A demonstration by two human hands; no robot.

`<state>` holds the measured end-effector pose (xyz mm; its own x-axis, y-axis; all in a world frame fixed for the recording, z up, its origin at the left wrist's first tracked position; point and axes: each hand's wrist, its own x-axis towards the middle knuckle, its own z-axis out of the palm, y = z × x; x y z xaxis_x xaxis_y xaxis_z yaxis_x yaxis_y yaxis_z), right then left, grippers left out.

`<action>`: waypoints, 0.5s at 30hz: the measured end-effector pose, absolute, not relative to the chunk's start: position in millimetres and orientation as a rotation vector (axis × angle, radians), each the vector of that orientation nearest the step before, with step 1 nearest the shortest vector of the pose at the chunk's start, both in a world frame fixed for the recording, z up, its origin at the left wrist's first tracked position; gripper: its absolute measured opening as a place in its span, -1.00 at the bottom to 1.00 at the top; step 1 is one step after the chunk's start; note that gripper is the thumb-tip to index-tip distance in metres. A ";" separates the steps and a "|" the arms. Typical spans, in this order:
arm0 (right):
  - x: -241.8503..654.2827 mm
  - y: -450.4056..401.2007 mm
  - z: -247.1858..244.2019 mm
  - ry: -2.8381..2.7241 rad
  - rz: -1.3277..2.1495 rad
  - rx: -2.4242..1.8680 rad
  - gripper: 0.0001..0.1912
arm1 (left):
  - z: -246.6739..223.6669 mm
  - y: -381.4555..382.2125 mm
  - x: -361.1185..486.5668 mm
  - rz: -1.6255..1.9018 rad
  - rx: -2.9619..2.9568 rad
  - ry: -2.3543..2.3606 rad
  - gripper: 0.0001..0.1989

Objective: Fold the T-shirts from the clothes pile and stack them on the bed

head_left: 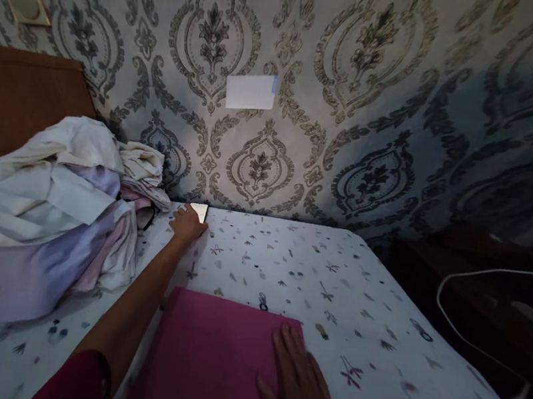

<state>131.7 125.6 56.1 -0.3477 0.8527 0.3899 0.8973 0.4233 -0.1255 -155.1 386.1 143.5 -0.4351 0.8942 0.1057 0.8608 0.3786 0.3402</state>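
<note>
Far out on the bed, close to the wall, my left hand [186, 222] is closed around a phone [200, 211] with a lit screen. Its fingers lie on the left side and the thumb on the right, covering most of the phone. In front of me lies a flat magenta rectangle [215, 360] that looks like folded cloth. My right hand [299, 390] rests flat on its right edge, fingers stretched out and slightly apart, holding nothing.
A heap of white, lilac and pink clothes [55, 193] lies left, against a brown headboard [16, 86]. The patterned sheet [287, 263] covers the bed. Behind stands a wallpapered wall with a white paper [250, 92] on it. A white cable [478, 270] hangs at the right.
</note>
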 end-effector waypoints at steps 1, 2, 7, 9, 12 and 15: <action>131.5 125.9 56.9 -2.283 -0.172 -1.479 -0.21 | 144.9 388.6 -156.2 0.523 1.604 2.523 -0.23; 131.3 126.1 58.0 -2.277 -0.188 -1.465 -0.20 | 146.1 390.8 -157.5 0.516 1.594 2.518 -0.20; 131.2 125.2 62.9 -2.257 -0.178 -1.440 -0.19 | 149.3 395.6 -166.0 0.533 1.587 2.487 -0.11; 131.9 125.1 62.2 -2.265 -0.189 -1.440 -0.18 | 149.6 394.2 -170.1 0.562 1.595 2.471 -0.12; 133.3 125.6 59.7 -2.281 -0.211 -1.440 -0.17 | 149.4 388.6 -176.2 0.637 1.627 2.449 -0.14; 134.0 125.3 59.7 -2.283 -0.182 -1.450 -0.17 | 147.7 378.9 -181.0 0.737 1.677 2.417 -0.12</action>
